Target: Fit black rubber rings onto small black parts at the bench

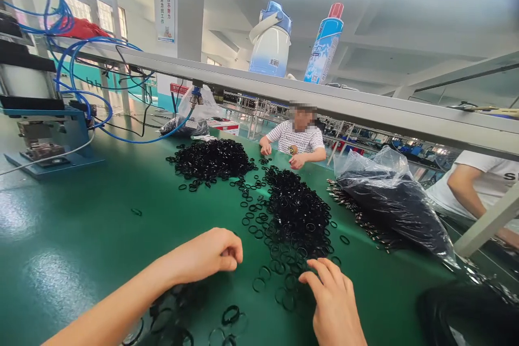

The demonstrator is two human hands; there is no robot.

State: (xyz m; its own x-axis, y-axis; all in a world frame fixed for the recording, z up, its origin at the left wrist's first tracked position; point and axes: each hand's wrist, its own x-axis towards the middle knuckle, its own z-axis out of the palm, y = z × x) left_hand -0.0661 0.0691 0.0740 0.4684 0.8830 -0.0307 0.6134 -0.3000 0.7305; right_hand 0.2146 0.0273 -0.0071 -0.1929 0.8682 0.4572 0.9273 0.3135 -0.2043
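Note:
Loose black rings form a heap [298, 208] on the green tabletop [101, 243], thinning into single rings toward me. My right hand [334, 300] reaches over the near end of this heap. Its fingers are apart and bent, close to the scattered rings, and I see nothing held. Left of the heap, my left hand [214, 254] hovers over the table with its fingers curled in toward the thumb. Whatever it may hold is hidden. Below my left forearm lie more black rings [231, 314], partly blurred.
A second ring heap [213, 159] lies farther back. At left stands a blue press [44, 119] with blue air hoses. On the right are a plastic bag [389, 194] of black cords and a dark coil [462, 308]. A metal shelf [365, 105] crosses above. Two other people sit beyond.

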